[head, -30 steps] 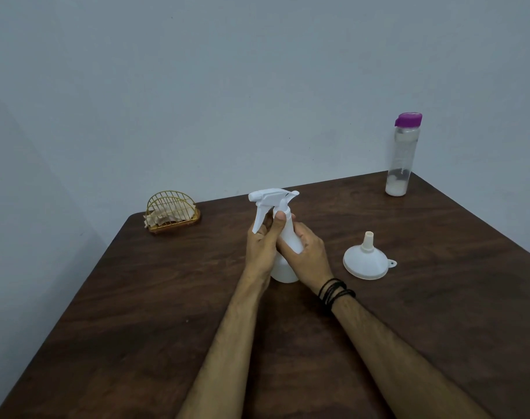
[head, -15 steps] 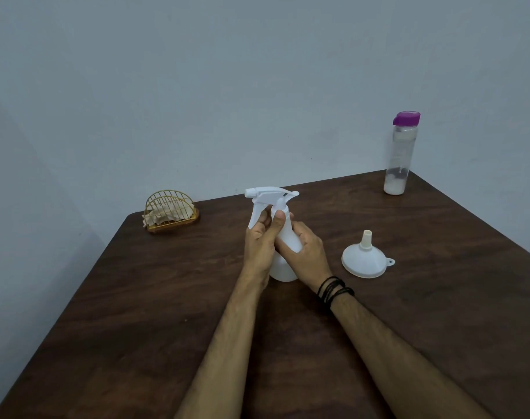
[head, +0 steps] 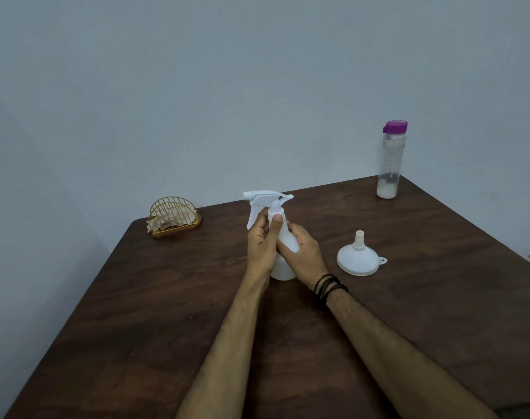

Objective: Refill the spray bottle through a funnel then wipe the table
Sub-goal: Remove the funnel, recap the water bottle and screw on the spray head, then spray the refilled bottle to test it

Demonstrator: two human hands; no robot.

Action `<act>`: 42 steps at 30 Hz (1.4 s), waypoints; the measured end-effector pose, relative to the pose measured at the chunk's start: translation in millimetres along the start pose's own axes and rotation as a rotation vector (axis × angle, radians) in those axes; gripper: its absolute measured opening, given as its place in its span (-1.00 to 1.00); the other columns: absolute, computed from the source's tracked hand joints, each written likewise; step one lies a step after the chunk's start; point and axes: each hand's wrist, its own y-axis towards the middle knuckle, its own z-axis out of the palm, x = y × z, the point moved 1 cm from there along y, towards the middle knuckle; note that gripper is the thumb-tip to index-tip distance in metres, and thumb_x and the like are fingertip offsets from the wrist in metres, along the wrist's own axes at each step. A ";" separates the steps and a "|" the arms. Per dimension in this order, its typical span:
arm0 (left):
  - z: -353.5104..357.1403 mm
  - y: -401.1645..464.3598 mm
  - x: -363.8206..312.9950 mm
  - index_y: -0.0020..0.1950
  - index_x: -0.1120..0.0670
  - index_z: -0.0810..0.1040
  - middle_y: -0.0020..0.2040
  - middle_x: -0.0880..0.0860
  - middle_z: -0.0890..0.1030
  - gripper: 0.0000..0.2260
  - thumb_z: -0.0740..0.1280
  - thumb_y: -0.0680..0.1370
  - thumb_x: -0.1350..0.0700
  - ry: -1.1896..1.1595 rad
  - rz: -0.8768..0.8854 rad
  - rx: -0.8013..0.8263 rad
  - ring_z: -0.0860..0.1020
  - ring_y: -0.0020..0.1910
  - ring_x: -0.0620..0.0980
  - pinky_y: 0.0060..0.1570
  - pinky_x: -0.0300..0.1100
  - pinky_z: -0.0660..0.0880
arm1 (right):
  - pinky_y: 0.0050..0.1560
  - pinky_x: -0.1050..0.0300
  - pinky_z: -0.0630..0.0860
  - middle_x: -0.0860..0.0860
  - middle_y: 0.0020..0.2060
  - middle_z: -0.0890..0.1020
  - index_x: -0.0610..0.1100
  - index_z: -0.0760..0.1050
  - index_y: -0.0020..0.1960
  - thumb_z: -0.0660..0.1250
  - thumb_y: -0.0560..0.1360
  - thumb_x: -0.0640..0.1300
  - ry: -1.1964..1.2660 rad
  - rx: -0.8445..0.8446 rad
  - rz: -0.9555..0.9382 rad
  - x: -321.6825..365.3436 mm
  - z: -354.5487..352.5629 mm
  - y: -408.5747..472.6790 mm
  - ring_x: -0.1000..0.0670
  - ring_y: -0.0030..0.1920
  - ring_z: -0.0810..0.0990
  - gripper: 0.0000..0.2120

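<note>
A white spray bottle [head: 283,267] stands upright in the middle of the dark wooden table [head: 136,313]. My left hand [head: 262,247] grips its neck just below the white trigger head [head: 265,199], thumb pressed on the collar. My right hand [head: 303,255] wraps around the bottle's body from the right. A white funnel [head: 358,258] lies mouth down on the table, to the right of my right hand, apart from it. A clear bottle with a purple cap [head: 390,160] holds a little white liquid and stands at the far right corner.
A gold wire holder with cloths or napkins [head: 173,220] sits at the table's far left corner. A plain wall rises right behind the table. The table's right edge drops off past the funnel.
The trigger head has turned slightly, its nozzle swinging further left, while both hands keep their grip on the bottle. The rest has not moved.
</note>
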 end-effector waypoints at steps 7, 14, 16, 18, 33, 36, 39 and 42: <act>3.7 -3.2 3.8 0.12 -0.07 0.57 -0.03 -0.05 0.65 -0.87 0.25 0.66 -0.02 0.081 -0.012 -0.016 0.62 -0.06 -0.21 -0.05 -0.26 0.55 | 0.22 0.13 0.49 0.08 0.24 0.53 -0.01 0.40 0.39 0.39 0.46 0.16 -0.079 0.061 0.058 -1.8 -9.5 -13.4 0.10 0.22 0.52 -0.44; 10.9 -20.3 9.0 -0.09 -0.12 0.61 -0.17 -0.03 0.66 -0.63 0.20 0.54 -0.36 0.163 -0.087 -0.101 0.64 -0.11 -0.05 0.00 0.05 0.58 | 0.13 0.07 0.58 0.10 0.13 0.54 0.07 0.44 0.21 0.51 0.20 0.21 -0.065 0.011 0.057 -1.6 -26.1 -30.6 0.13 0.13 0.55 -0.36; 10.8 -25.4 10.0 -0.11 -0.11 0.62 -0.17 -0.01 0.67 -0.57 0.17 0.52 -0.41 0.185 -0.093 -0.097 0.65 -0.09 0.01 0.05 0.14 0.59 | 0.09 0.08 0.59 0.10 0.09 0.52 0.08 0.43 0.14 0.55 0.19 0.18 -0.074 0.003 0.040 -2.5 -29.6 -33.4 0.12 0.10 0.56 -0.41; 8.9 -28.9 8.6 -0.09 -0.09 0.63 -0.13 0.02 0.68 -0.53 0.15 0.52 -0.42 0.194 -0.092 -0.088 0.65 -0.06 0.06 0.08 0.19 0.57 | 0.08 0.13 0.58 0.09 0.09 0.53 0.06 0.44 0.11 0.54 0.21 0.21 -0.053 0.025 0.033 -2.0 -33.5 -35.8 0.12 0.09 0.57 -0.44; 8.1 -42.9 12.0 -0.02 -0.08 0.52 -0.05 -0.09 0.59 -0.53 0.56 0.25 -0.29 0.434 -0.034 -0.116 0.58 -0.04 -0.12 -0.02 -0.06 0.59 | -0.02 0.24 0.52 0.02 -0.04 0.64 -0.11 0.54 0.08 0.44 0.49 0.05 -0.159 -0.241 0.295 -17.1 -81.1 -23.2 0.06 0.00 0.60 -0.72; 5.8 -49.1 14.6 0.07 -0.06 0.51 0.00 -0.10 0.56 -0.51 0.63 0.26 -0.13 0.441 -0.031 -0.108 0.56 -0.01 -0.15 -0.03 -0.17 0.55 | -0.09 0.31 0.45 0.02 -0.03 0.64 -0.12 0.55 0.09 0.41 0.52 0.04 -0.155 -0.220 0.325 -14.8 -81.9 -19.9 0.06 0.01 0.60 -0.74; 3.5 -53.7 15.5 0.16 -0.03 0.50 0.06 -0.09 0.54 -0.45 0.63 0.27 -0.10 0.444 -0.037 -0.099 0.54 0.04 -0.12 -0.02 -0.24 0.52 | -0.08 0.29 0.49 0.01 -0.06 0.65 -0.12 0.57 0.06 0.41 0.53 0.00 -0.184 -0.187 0.293 -10.9 -78.6 -22.3 0.06 -0.03 0.59 -0.78; 2.9 -56.0 13.6 0.16 -0.04 0.49 0.10 -0.06 0.51 -0.48 0.62 0.30 -0.05 0.445 -0.026 -0.088 0.53 0.08 -0.11 -0.05 -0.35 0.45 | 0.02 0.07 0.59 0.02 -0.10 0.62 -0.10 0.57 -0.03 0.42 0.52 -0.08 -0.257 -0.303 0.136 -4.0 -81.4 -29.0 0.05 -0.08 0.59 -0.90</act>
